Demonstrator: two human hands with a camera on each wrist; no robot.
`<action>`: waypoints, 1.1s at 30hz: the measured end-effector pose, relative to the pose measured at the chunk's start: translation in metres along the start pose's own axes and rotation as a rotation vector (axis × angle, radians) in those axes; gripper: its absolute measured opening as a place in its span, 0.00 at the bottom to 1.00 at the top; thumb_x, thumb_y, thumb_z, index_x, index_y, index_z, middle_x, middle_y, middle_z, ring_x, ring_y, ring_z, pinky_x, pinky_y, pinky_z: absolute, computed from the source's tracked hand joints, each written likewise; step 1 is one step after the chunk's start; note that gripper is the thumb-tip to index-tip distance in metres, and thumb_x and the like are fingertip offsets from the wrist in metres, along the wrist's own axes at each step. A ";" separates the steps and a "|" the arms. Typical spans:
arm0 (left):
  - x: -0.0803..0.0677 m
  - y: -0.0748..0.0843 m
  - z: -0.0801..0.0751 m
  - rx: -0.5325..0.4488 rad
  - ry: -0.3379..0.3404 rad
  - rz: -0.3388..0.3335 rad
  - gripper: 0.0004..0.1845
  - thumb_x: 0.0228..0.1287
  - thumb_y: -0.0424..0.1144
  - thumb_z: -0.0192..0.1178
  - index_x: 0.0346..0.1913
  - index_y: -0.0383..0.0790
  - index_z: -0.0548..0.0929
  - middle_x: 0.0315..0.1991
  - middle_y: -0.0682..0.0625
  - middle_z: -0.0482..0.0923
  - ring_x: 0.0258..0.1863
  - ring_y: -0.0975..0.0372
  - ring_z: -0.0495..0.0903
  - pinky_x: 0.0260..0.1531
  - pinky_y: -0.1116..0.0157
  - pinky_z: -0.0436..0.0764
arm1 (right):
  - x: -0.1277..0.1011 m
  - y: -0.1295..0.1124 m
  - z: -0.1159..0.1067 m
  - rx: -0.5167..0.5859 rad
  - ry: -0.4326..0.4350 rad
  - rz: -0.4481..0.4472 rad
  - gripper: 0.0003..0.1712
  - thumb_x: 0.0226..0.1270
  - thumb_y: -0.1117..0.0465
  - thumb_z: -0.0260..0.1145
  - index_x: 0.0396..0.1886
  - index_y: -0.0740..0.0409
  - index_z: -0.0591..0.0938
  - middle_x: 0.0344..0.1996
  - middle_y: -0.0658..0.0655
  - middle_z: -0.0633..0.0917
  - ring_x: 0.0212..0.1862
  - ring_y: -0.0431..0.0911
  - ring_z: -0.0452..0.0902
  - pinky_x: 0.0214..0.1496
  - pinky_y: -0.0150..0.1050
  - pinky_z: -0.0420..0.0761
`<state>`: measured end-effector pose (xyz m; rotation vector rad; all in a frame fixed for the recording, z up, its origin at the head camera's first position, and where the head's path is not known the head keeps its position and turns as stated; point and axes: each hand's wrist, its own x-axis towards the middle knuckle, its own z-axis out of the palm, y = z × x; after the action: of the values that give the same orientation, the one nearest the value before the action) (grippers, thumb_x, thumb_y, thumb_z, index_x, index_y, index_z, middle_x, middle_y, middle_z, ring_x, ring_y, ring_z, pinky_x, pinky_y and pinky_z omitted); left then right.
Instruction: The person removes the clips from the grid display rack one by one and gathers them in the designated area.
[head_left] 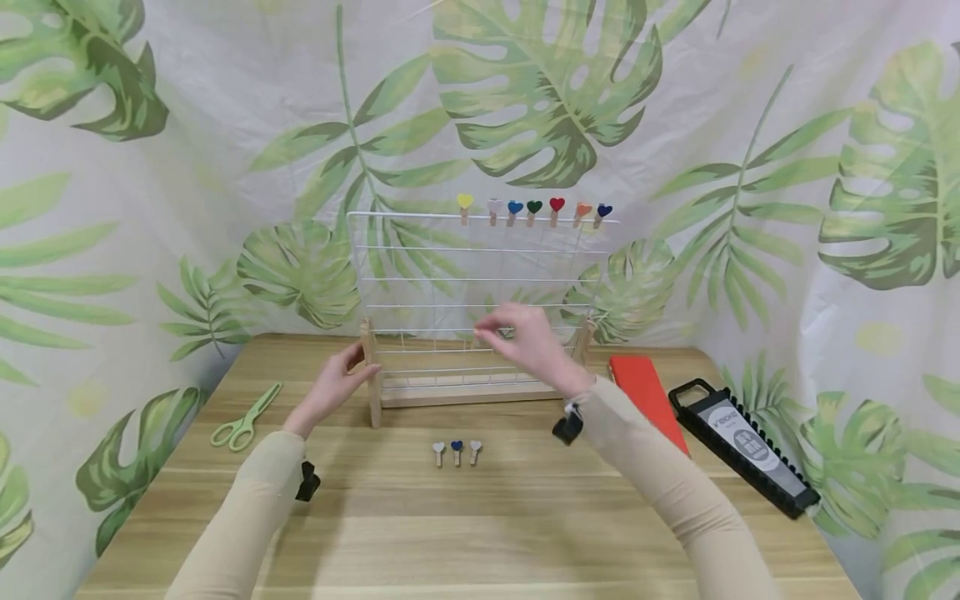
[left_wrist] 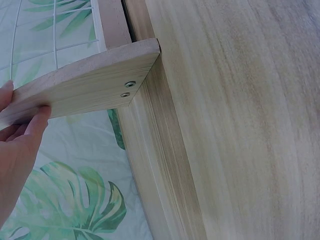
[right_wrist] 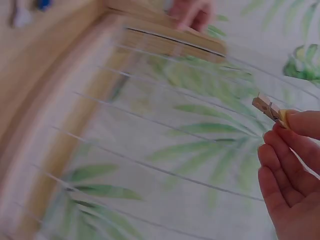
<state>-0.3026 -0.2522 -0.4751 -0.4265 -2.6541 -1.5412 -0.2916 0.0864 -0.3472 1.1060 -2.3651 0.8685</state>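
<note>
Clothespin point(right_wrist: 267, 108) pinched in right hand point(right_wrist: 292, 172), near grid point(head_left: 480, 283)

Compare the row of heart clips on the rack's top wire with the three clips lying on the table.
The top-wire clips number seven; the table clips number three. The top-wire clips stand clipped to the wire rack; the table clips lie loose, flat on the table. Both are small wooden pegs with heart heads.

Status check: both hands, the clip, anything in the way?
Left hand holds wooden post of wire rack. Right hand pinches small wooden clip just in front of the wires. Nothing between clip and rack.
</note>
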 end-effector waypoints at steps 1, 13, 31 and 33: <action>0.000 0.000 0.000 -0.001 -0.003 0.000 0.33 0.74 0.34 0.55 0.75 0.24 0.56 0.72 0.25 0.60 0.73 0.35 0.60 0.68 0.42 0.69 | -0.009 0.004 0.008 0.004 -0.018 0.011 0.07 0.64 0.63 0.70 0.38 0.62 0.88 0.33 0.57 0.90 0.37 0.46 0.86 0.46 0.39 0.88; 0.000 -0.001 -0.001 0.003 -0.008 0.001 0.34 0.74 0.37 0.56 0.75 0.25 0.56 0.72 0.26 0.61 0.73 0.36 0.60 0.69 0.41 0.68 | -0.092 0.043 0.075 0.050 -0.254 0.273 0.05 0.66 0.62 0.69 0.35 0.58 0.90 0.31 0.53 0.90 0.33 0.40 0.84 0.37 0.27 0.83; 0.000 -0.001 -0.001 0.016 -0.003 -0.008 0.35 0.74 0.39 0.56 0.75 0.25 0.55 0.72 0.26 0.60 0.73 0.36 0.60 0.69 0.42 0.69 | -0.123 0.059 0.105 0.143 -0.422 0.419 0.07 0.66 0.60 0.69 0.36 0.58 0.91 0.33 0.55 0.91 0.32 0.36 0.81 0.34 0.25 0.79; 0.000 -0.001 -0.001 0.016 -0.003 -0.008 0.35 0.74 0.39 0.56 0.75 0.25 0.55 0.72 0.26 0.60 0.73 0.36 0.60 0.69 0.42 0.69 | -0.121 0.061 0.106 0.139 -0.439 0.426 0.07 0.66 0.60 0.69 0.35 0.57 0.91 0.34 0.54 0.92 0.33 0.36 0.81 0.35 0.26 0.79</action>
<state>-0.3031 -0.2539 -0.4752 -0.4173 -2.6719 -1.5212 -0.2733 0.1111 -0.5165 0.9280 -3.0191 1.0266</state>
